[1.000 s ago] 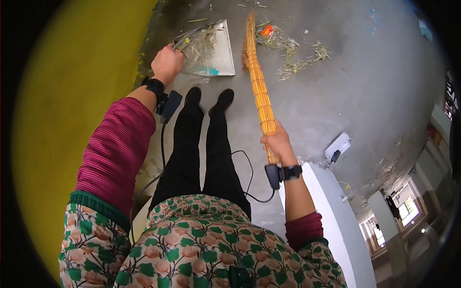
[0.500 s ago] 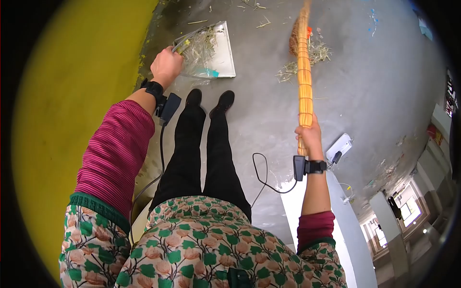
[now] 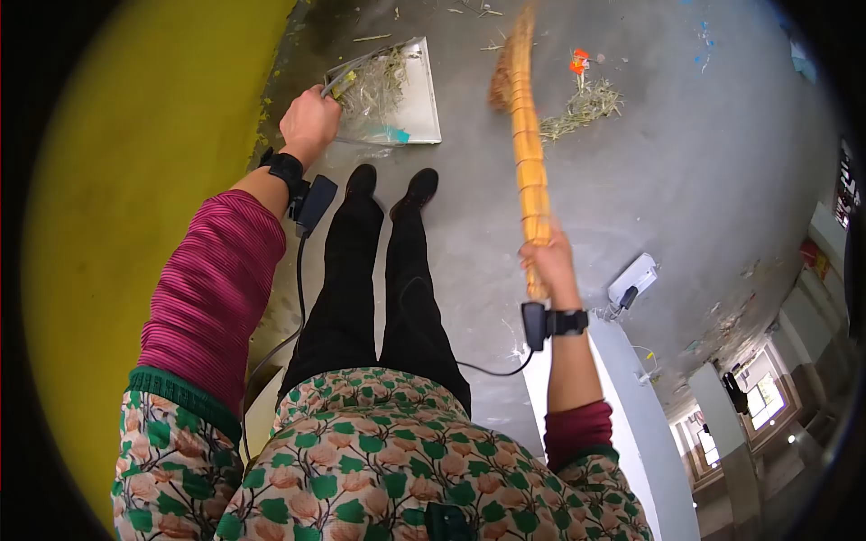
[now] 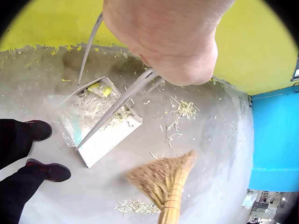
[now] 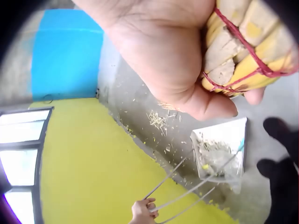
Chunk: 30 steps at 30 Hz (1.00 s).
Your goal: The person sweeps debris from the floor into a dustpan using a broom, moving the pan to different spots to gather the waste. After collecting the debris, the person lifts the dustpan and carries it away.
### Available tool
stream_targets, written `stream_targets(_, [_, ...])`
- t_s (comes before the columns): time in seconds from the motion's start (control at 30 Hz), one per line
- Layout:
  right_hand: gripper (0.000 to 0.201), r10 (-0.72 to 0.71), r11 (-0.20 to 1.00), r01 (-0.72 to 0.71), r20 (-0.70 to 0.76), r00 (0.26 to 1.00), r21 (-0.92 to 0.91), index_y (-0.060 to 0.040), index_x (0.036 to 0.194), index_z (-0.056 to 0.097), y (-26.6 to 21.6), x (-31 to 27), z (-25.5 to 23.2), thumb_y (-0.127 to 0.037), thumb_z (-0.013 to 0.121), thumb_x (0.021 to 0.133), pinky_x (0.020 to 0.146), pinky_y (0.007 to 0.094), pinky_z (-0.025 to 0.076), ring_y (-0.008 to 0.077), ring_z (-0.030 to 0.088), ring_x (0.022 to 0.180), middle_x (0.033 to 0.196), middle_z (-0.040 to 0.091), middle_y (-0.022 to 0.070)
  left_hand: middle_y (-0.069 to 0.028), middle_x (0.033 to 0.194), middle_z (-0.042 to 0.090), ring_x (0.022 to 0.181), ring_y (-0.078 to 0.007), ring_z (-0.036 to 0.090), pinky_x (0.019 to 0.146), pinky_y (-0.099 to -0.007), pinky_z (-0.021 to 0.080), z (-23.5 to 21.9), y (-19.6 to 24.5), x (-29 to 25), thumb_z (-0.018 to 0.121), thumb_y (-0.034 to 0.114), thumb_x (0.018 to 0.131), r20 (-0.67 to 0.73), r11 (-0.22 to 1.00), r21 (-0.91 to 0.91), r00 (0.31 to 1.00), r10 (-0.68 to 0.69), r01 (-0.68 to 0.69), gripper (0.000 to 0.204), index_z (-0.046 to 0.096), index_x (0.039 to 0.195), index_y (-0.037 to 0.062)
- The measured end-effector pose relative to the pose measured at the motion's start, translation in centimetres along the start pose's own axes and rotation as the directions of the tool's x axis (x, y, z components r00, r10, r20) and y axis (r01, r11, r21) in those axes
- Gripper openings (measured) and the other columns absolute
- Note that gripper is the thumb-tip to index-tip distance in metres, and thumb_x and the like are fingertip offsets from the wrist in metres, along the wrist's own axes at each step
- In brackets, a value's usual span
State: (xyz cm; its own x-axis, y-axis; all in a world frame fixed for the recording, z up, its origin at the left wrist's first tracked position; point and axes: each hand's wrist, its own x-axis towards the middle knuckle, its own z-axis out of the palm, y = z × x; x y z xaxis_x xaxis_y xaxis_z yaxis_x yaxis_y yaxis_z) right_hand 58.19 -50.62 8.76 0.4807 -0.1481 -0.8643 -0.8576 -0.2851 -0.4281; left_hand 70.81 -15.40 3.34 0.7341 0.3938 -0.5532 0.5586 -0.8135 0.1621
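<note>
My left hand (image 3: pixel 309 123) grips the grey wire handle (image 4: pixel 119 105) of a white dustpan (image 3: pixel 420 99) that sits on the floor. Inside the pan lie straw bits, crumpled clear plastic (image 3: pixel 361 117) and a yellow scrap (image 4: pixel 99 89). On the other side, the fingers of my right hand (image 3: pixel 552 261) wrap around the bound top of a straw broom (image 3: pixel 529 158). Its bristles (image 4: pixel 159 175) are low over the floor, to the right of the pan and apart from it. Just right of the broom are a loose straw pile (image 3: pixel 591 106) and an orange scrap (image 3: pixel 578 61).
A yellow wall (image 3: pixel 135 225) runs along the left. More straw (image 4: pixel 187 109) is scattered farther out on the grey floor. My shoes (image 3: pixel 417 189) stand just behind the pan. A white power strip (image 3: pixel 633 279) lies at the right, near a white block (image 3: pixel 622 388).
The broom in my right hand swung right across the straw, then came partway back left. The orange scrap and some straw shifted right. My left hand and the dustpan stayed nearly still.
</note>
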Motion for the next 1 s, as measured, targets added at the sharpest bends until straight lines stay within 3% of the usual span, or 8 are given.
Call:
stream_targets(0.17, [0.047,-0.059,0.817,-0.056,-0.18,0.982,-0.574,-0.0054,0.104,0.047,-8.2,10.9,-1.7,-0.004,0.06,0.059,0.047,0.0335,0.048,0.0234,0.06,0.06,0.068,0.059,0.0124,-0.0163,0.087,0.06,0.085,-0.0328,0.056,0.073,-0.0404,0.043,-0.1,-0.4,-0.2,0.042,0.022,0.077,-0.03,1.0,0.014,0.999,0.024,-0.024,0.028,0.058,0.096,0.0074])
stream_targets(0.3, [0.044,-0.109,0.713,0.01,-0.097,0.989,-0.701,-0.0051,0.107,0.045,-3.9,12.0,4.8,-0.01,0.056,0.065,0.065,0.0366,0.048,0.0321,0.059,0.078,0.085,0.06,0.0184,-0.0161,0.088,0.06,0.086,-0.0323,0.056,0.074,-0.0399,0.043,-0.1,-0.3,-0.1,0.042,0.023,0.078,-0.027,1.0,0.016,1.0,0.004,-0.004,0.029,0.058,0.097,0.008])
stream_targets(0.37, [0.046,0.028,0.922,0.002,0.071,0.997,-0.388,-0.0096,0.106,0.046,-1.3,7.1,6.0,-0.004,0.053,0.062,0.051,0.0344,0.047,0.0256,0.059,0.06,0.079,0.059,0.013,-0.016,0.089,0.06,0.086,-0.0322,0.056,0.075,-0.0398,0.043,0.0,-0.2,-0.2,0.042,0.023,0.078,-0.023,1.0,0.018,1.0,-0.002,0.002,0.029,0.058,0.098,0.0083])
stream_targets(0.47, [0.061,0.119,0.992,-0.126,0.207,0.971,0.021,-0.0143,0.113,0.045,0.1,-1.1,4.3,0.008,0.054,0.056,0.042,0.0255,0.042,0.0125,0.052,0.051,0.084,0.059,0.001,-0.016,0.09,0.06,0.087,-0.0323,0.056,0.076,-0.0398,0.043,-0.4,0.1,-0.2,0.042,0.023,0.078,-0.012,1.0,0.014,1.0,-0.011,0.011,0.03,0.058,0.099,0.0086])
stream_targets(0.67, [0.062,0.013,0.973,-0.02,-0.031,0.999,-0.231,-0.007,0.117,0.042,-1.6,1.9,0.8,0.005,0.055,0.058,0.044,0.0247,0.044,0.0129,0.055,0.056,0.081,0.058,0.0044,-0.0162,0.09,0.06,0.087,-0.0328,0.056,0.076,-0.0401,0.043,-0.1,0.1,-0.2,0.041,0.023,0.078,-0.02,1.0,0.002,1.0,0.0,0.0,0.031,0.058,0.099,0.0087])
stream_targets(0.8, [0.064,0.012,0.992,-0.016,-0.03,0.999,-0.126,-0.0065,0.118,0.04,1.4,7.0,7.1,0.002,0.058,0.057,0.044,0.0287,0.044,0.0155,0.053,0.053,0.076,0.056,0.0094,-0.017,0.09,0.059,0.088,-0.0338,0.055,0.076,-0.0414,0.042,-0.2,-0.2,-0.2,0.04,0.023,0.078,0.007,1.0,0.003,1.0,-0.004,0.004,0.029,0.058,0.097,0.0105])
stream_targets(0.9, [0.069,0.165,0.986,-0.166,0.192,0.967,-0.013,-0.0072,0.121,0.038,0.5,2.0,10.5,0.003,0.058,0.057,0.045,0.0291,0.045,0.0162,0.053,0.053,0.078,0.056,0.0075,-0.017,0.09,0.059,0.087,-0.0339,0.055,0.074,-0.0416,0.042,-0.1,-0.3,-0.1,0.039,0.024,0.079,0.017,1.0,0.013,1.0,0.006,-0.007,0.029,0.058,0.096,0.01])
stream_targets(1.0, [0.069,0.13,0.98,-0.161,0.243,0.961,0.116,-0.0097,0.122,0.039,1.2,-2.4,8.5,0.007,0.055,0.057,0.045,0.026,0.045,0.0136,0.053,0.056,0.085,0.056,0.0038,-0.0175,0.089,0.059,0.087,-0.034,0.055,0.074,-0.0416,0.042,0.0,-0.3,-0.1,0.04,0.024,0.078,-0.021,1.0,0.004,1.0,-0.006,0.006,0.028,0.058,0.095,0.0102])
